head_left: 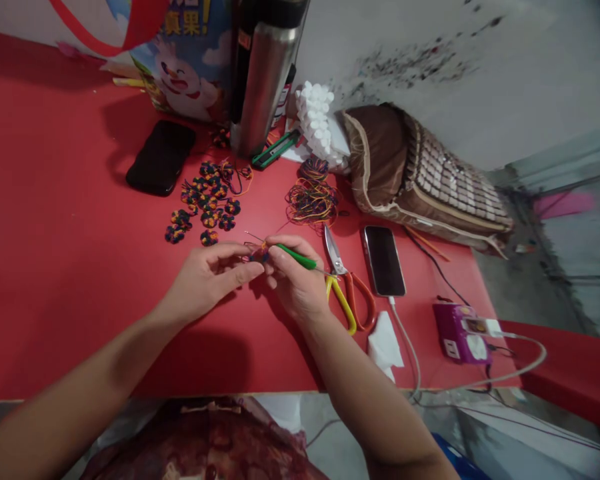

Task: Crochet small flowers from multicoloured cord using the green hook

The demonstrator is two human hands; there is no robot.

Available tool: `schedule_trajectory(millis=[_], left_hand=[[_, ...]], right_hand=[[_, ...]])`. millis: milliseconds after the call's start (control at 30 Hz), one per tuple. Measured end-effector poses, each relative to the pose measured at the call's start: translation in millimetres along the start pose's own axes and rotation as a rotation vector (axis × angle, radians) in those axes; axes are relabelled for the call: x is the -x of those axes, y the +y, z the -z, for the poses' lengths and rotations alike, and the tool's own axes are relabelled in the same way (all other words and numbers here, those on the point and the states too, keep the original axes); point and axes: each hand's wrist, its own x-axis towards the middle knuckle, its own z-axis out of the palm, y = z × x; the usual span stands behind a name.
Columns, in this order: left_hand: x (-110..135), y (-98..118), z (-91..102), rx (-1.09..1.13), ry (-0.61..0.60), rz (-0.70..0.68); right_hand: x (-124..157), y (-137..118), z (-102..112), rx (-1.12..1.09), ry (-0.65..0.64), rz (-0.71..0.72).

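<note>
My right hand (297,273) is closed around the green handle of a crochet hook (296,257), whose thin metal tip points up and left. Between thumb and fingers, my left hand (213,277) pinches a small multicolored crochet piece (259,253) of dark and orange yarn. Both hands meet at this piece, and fingers hide part of it. Beyond them lies a group of small crocheted flowers (210,200). A tangle of multicolored yarn (313,200) rests past my right hand. Scissors (336,257) with one yellow and one orange handle lie just right of that hand.
On the red table (80,267) lie a black phone (161,159), a charging phone (384,260) and a white tissue (386,343). A steel thermos (267,80), a green box cutter (276,148) and a printed bag (190,67) are at the back. A brown cushion (430,173) and purple power block (460,333) are right.
</note>
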Motion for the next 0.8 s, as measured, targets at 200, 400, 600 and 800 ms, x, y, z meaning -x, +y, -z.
schedule_trajectory(millis=[200, 400, 600, 800], left_hand=[[-8.9, -13.1, -3.2, 0.384, 0.05, 0.098], [-11.9, -11.8, -1.2, 0.405, 0.056, 0.123], [-14.7, -10.7, 2.7, 0.431, 0.003, 0.199], [-16.1, -11.3, 4.3, 0.446, 0.015, 0.201]], right_hand=[[6.6, 12.7, 2.1, 0.231, -0.04, 0.165], [8.6, 9.4, 1.7, 0.329, -0.064, 0.243], [8.2, 6.6, 2.4, 0.373, 0.011, 0.241], [8.0, 10.0, 2.4, 0.406, 0.04, 0.271]])
